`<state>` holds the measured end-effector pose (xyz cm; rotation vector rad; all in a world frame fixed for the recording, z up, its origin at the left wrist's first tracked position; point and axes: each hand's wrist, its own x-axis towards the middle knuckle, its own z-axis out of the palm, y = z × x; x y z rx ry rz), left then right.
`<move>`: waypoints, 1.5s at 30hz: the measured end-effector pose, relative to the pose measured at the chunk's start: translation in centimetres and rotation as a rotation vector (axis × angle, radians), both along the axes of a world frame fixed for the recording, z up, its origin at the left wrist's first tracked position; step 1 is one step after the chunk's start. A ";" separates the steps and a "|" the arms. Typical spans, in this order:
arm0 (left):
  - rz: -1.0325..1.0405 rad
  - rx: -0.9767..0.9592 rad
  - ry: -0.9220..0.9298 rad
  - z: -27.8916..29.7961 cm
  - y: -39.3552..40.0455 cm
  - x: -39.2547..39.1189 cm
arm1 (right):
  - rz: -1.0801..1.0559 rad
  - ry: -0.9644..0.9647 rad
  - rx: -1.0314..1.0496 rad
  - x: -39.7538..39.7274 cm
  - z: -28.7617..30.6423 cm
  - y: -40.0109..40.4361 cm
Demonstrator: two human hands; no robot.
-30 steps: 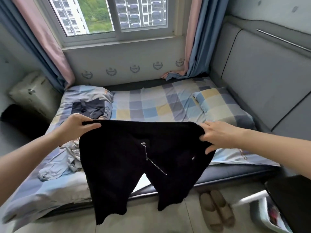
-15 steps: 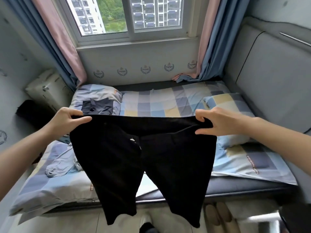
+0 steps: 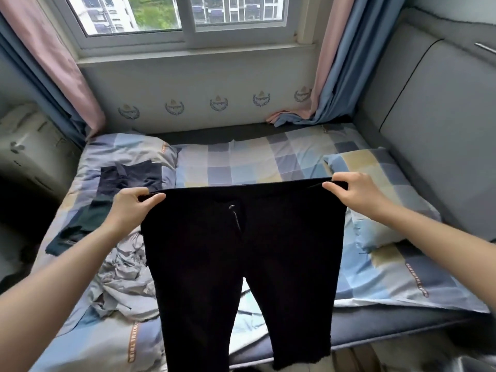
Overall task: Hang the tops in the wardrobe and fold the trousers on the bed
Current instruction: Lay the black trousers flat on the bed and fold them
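Note:
Black trousers (image 3: 241, 259) hang spread out in front of me over the bed (image 3: 257, 162), waistband up, both legs dangling to the bed's front edge. My left hand (image 3: 131, 208) pinches the left end of the waistband. My right hand (image 3: 351, 196) pinches the right end. A drawstring shows at the middle of the waist. Folded dark trousers (image 3: 131, 175) lie on the left pillow. A dark green garment (image 3: 80, 226) lies flat below them. A crumpled grey garment (image 3: 123, 277) sits on the bed's left, partly hidden by the black trousers.
A checked pillow (image 3: 375, 205) lies at the bed's right by the grey padded wall (image 3: 434, 130). The window (image 3: 185, 14) and pink-blue curtains (image 3: 330, 63) stand behind the bed. A pale suitcase (image 3: 29, 151) stands at the left.
Both hands have carried the black trousers forward and higher over the bed, with the waistband pulled straighter. My view has moved closer to the bed.

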<state>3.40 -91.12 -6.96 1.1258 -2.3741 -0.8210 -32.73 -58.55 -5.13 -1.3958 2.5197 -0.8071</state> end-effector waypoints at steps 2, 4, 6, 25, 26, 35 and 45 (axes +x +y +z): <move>-0.003 -0.029 -0.049 -2.3 -2.8 -1.4 | -0.034 -0.028 0.005 -0.9 -1.3 -1.9; -0.005 -0.114 -0.149 -3.7 -5.3 -2.6 | -0.047 0.013 0.037 -1.9 -2.5 -3.7; -0.012 -0.246 -0.245 -4.1 -7.3 -3.8 | -0.077 0.135 0.091 -2.8 -2.9 -5.3; 0.412 0.621 0.057 -30.7 -17.9 -18.4 | -0.454 -0.770 0.032 -13.7 -29.4 -22.7; 0.438 0.633 0.077 -33.1 -17.6 -18.2 | -0.449 -0.815 0.021 -13.8 -31.9 -22.6; 0.535 0.422 0.333 -39.1 -22.2 -21.3 | -0.331 -0.629 -0.391 -17.7 -38.4 -28.8; 0.583 -0.014 0.134 -40.3 -34.5 -31.8 | -0.297 -0.384 -0.425 -27.3 -44.2 -42.6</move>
